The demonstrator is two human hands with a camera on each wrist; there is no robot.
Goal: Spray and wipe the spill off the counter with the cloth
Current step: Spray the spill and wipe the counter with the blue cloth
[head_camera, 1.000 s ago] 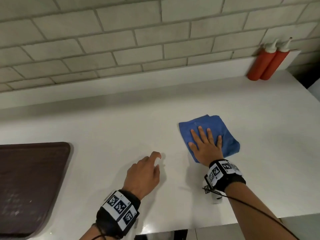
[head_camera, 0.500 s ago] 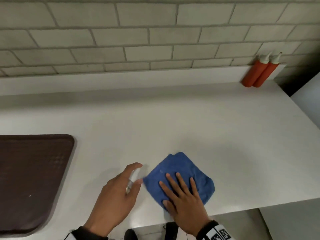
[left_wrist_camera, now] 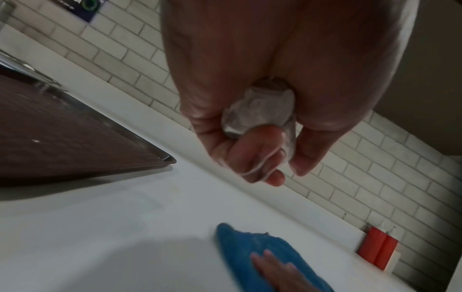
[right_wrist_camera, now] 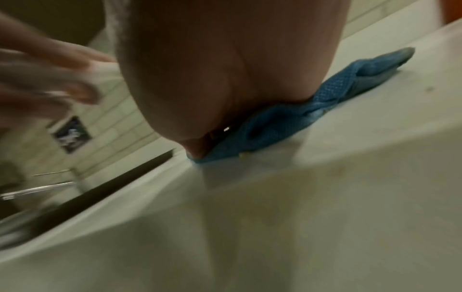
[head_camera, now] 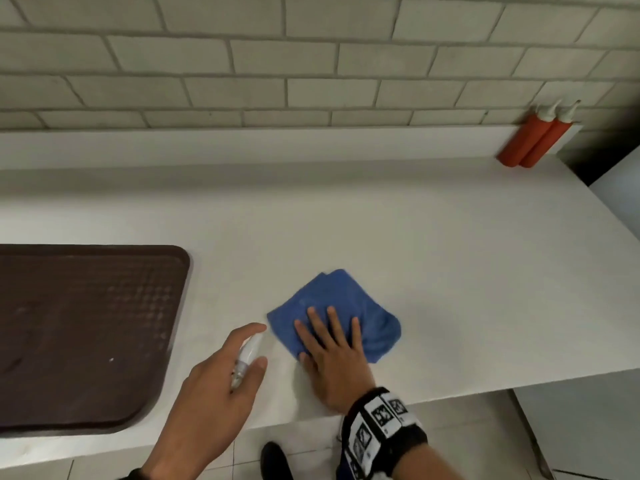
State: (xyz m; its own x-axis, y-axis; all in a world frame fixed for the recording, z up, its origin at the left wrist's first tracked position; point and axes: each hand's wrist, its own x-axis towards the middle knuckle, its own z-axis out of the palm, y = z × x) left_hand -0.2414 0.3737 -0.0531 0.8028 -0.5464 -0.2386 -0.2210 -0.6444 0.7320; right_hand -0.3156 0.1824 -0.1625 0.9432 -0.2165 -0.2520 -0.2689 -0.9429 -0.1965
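With the right hand [head_camera: 332, 355] pressing flat, straight fingers on the blue cloth [head_camera: 346, 306] at lower centre, the left hand [head_camera: 214, 386], curled around a small spray bottle [head_camera: 247, 355], could mist those fingers instead of the counter [head_camera: 381, 230].

Broad bare counter [head_camera: 433, 244] open across centre and right of frame. Blocked at left by brown tray [head_camera: 86, 334], at upper right by two red bottles [head_camera: 530, 140] against the wall. Narrow gap, possibly passable, between tray and blue cloth [head_camera: 346, 306].

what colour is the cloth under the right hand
Blue; the cloth shows best in the head view.
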